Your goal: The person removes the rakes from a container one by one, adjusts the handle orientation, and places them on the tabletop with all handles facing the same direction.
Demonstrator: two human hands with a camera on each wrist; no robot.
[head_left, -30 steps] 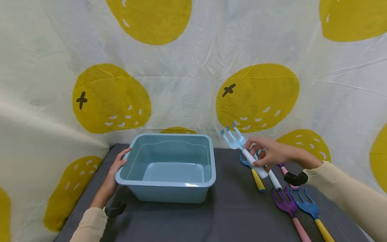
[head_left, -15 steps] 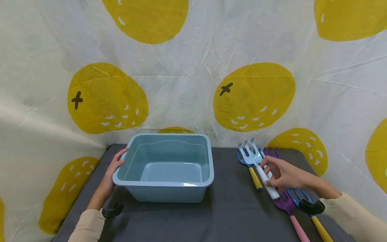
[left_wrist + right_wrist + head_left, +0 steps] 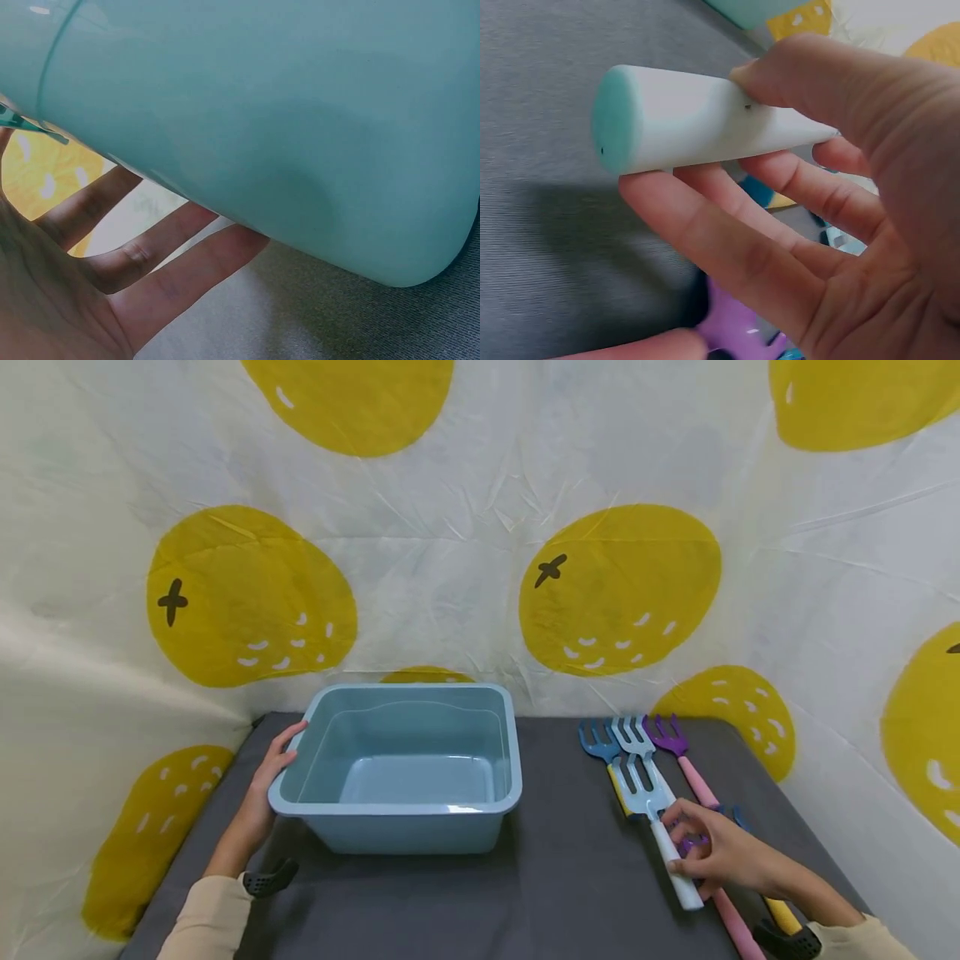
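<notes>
Where rakes (image 3: 651, 781) lie, grey tabletop (image 3: 570, 893).

Glossy plastic tub (image 3: 405, 814), matt cloth (image 3: 570, 893)

purple fork (image 3: 693, 843) head: hidden under right hand (image 3: 720, 852) | yellow handle (image 3: 780, 914): mostly hidden

On the dark grey cloth-covered table (image 3: 570, 893), the light blue rectangular plastic tub (image 3: 401, 768) stands at the left with the left hand (image 3: 264, 781) against its left side, while the colourful plastic garden forks (image 3: 637, 760) lie to its right, the right hand (image 3: 723, 852) over their near ends.
</notes>
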